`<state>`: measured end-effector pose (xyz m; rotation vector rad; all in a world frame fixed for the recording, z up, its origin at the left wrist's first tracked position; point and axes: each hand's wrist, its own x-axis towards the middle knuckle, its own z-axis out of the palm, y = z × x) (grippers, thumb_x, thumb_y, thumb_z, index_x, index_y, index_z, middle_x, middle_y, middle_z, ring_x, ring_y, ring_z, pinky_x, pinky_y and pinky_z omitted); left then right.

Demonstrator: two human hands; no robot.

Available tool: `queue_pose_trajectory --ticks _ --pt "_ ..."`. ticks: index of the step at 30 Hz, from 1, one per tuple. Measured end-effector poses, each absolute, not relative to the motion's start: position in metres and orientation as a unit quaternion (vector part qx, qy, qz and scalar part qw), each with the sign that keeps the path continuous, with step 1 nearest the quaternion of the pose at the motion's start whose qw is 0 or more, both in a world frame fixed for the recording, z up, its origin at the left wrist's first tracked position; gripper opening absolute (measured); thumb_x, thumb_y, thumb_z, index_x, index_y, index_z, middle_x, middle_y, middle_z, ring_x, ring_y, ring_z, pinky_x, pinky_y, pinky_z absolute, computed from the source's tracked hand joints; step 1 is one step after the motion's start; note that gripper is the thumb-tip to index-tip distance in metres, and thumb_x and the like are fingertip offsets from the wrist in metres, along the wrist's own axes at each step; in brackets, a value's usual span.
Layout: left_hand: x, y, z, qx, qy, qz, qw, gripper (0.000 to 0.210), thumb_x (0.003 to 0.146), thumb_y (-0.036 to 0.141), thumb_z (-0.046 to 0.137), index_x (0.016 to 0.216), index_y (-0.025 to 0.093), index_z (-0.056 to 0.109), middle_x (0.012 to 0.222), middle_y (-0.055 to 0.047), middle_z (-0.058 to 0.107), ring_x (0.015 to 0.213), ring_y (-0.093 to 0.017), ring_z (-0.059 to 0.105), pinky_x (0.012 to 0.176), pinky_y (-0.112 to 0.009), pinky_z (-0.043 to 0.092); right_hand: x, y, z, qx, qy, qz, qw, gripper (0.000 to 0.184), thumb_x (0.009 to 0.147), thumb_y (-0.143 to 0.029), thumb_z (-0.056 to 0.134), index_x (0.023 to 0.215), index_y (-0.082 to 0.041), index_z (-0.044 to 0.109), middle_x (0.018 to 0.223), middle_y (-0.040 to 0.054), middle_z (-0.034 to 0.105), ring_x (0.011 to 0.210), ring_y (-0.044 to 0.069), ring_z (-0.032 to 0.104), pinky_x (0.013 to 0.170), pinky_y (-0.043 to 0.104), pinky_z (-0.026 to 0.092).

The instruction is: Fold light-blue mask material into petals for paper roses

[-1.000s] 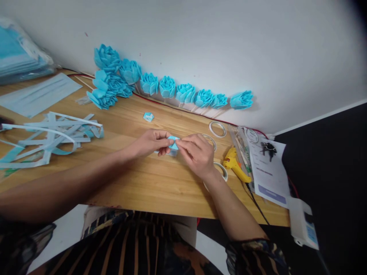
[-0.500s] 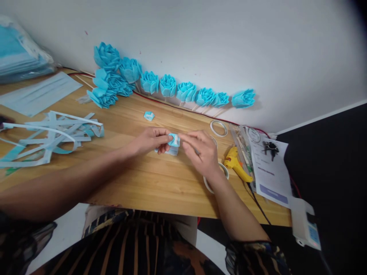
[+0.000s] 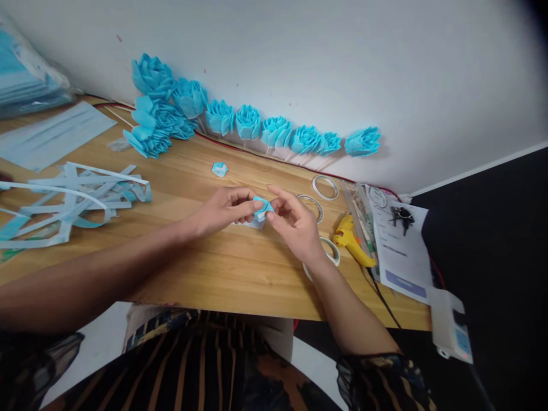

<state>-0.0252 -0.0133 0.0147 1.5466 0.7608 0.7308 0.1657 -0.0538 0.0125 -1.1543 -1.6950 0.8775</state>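
A small blue fabric petal (image 3: 262, 209) with a white strip on it is pinched between both hands above the table. My left hand (image 3: 229, 206) grips its left side, thumb on top. My right hand (image 3: 295, 220) has thumb and index finger closed on the right edge. Below the hands lies a small pale blue stack of fabric pieces (image 3: 256, 224), mostly hidden. Another folded blue petal (image 3: 220, 169) with a white strip rests on the wooden table (image 3: 205, 274), beyond my left hand.
Blue fabric flowers (image 3: 248, 122) on sticks lean along the wall. Cut strips (image 3: 85, 197) lie in a heap at left, near a flat mask sheet (image 3: 55, 134). Tape rolls (image 3: 325, 187), a yellow glue gun (image 3: 354, 242) and keys (image 3: 402, 218) on paper are at right.
My right hand has closed in on the petal and now pinches its right edge, where before its fingertips were at the white strip. The petal has tilted and folded somewhat.
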Motion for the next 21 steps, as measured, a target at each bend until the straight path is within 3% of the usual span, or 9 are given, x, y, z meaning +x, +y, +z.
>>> queue_pose_trajectory --ticks 5,12,21 --pt "-0.0219 -0.0145 0.0088 0.668 0.314 0.315 0.597 0.024 0.079 0.038 0.064 0.082 0.015 0.06 0.073 0.001 0.058 0.067 -0.011 0.052 0.062 -0.024 0.041 0.1632 -0.0544 0.0106 -0.48 -0.646 0.368 0.466 0.043 0.084 -0.028 0.063 0.127 -0.027 0.059 0.086 -0.0006 0.061 0.076 0.012 0.057 0.071 0.029 0.052" --pt "-0.0231 -0.0128 0.0093 0.644 0.344 0.344 0.59 0.022 0.079 0.035 0.063 0.07 0.017 0.055 0.061 0.003 0.05 0.056 -0.008 0.044 0.054 -0.022 0.035 0.165 -0.0519 0.0063 -0.482 -0.655 0.367 0.453 0.044 0.085 -0.027 0.061 0.129 -0.027 0.058 0.086 0.0 0.061 0.077 0.013 0.058 0.071 0.03 0.052" --pt "-0.0238 -0.014 0.0101 0.669 0.354 0.338 0.56 0.023 0.077 0.035 0.064 0.069 0.016 0.057 0.062 0.003 0.051 0.058 -0.009 0.044 0.054 -0.022 0.033 0.1704 -0.0469 0.0051 -0.468 -0.641 0.396 0.462 0.041 0.084 -0.03 0.064 0.124 -0.023 0.061 0.084 -0.0007 0.064 0.075 0.013 0.059 0.073 0.03 0.052"
